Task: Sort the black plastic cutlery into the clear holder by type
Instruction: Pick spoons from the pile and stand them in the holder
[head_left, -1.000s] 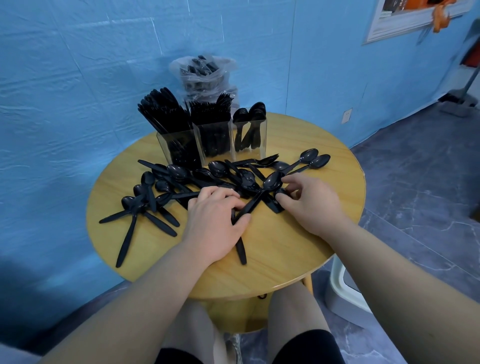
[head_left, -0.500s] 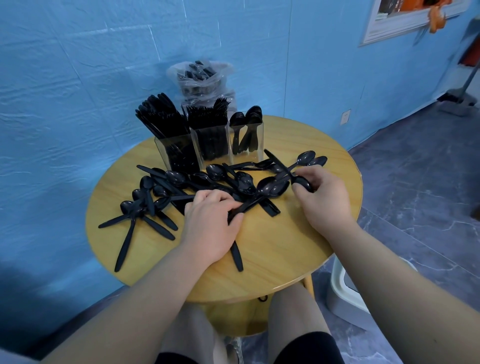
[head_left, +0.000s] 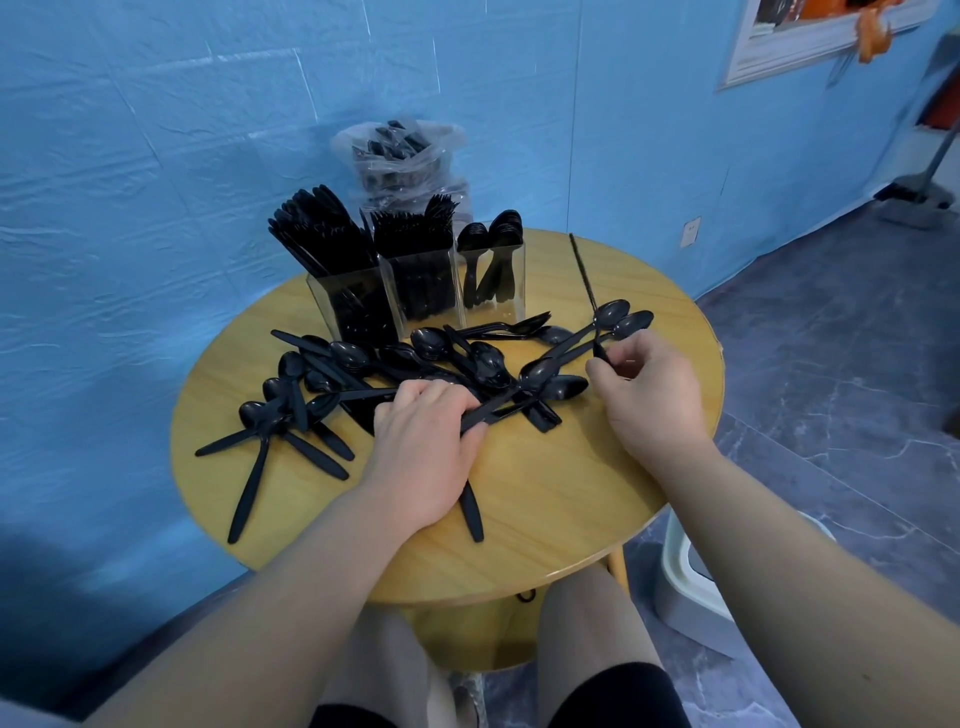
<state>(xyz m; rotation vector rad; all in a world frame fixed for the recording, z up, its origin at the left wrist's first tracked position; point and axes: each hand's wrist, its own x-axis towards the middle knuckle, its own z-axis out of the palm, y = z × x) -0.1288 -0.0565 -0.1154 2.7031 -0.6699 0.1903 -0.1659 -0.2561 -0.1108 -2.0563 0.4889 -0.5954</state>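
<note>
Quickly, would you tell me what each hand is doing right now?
Left hand: grips spoon handles on the table.
Right hand: pinches a thin black piece, raised upright.

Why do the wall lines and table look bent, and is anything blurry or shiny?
Head view: the wide-angle lens bows the wall seams and stretches the forearms; the thin black piece pinched by the right hand is blurred; soft glare lines the round table at its front edge; the black cutlery pile shows small highlights.
</note>
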